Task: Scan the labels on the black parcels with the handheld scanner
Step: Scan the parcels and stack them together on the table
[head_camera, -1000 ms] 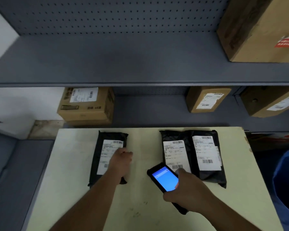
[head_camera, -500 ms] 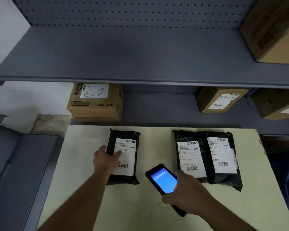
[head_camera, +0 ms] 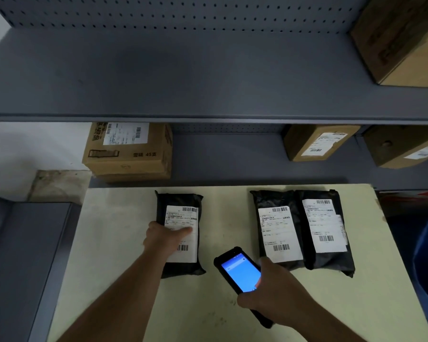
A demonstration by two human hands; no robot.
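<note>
Head view, looking down on a pale desk (head_camera: 124, 280) pushed up against grey metal shelving, and three black parcels lie flat on it, labels up. The left parcel (head_camera: 181, 201) sits on its own near the desk's far edge, and the left hand (head_camera: 164, 239) is flat on top of it, fingers spread loosely over the white label (head_camera: 183, 218), pressing down and not closed around anything; the lower barcode shows just beside the palm. Over on the right, the middle parcel (head_camera: 272, 201) and the right parcel (head_camera: 331, 257) lie side by side, edges touching, the right one slightly overlapping, each with its own white label and barcodes facing up. The right hand (head_camera: 276, 296) has a closed grip on the handheld scanner (head_camera: 237, 270), thumb at the screen's right edge, fingers wrapped under the body. The scanner's screen glows blue and its top end tilts forward and to the left, sitting in the gap between the left parcel and the middle one, near the bottom corner of the middle parcel's label; whether it touches the desk I can't tell. Behind, on the lower shelf, a brown cardboard box (head_camera: 129, 156) sits to the left and two more boxes to the right, with another on the upper shelf (head_camera: 183, 77) at top right.
</note>
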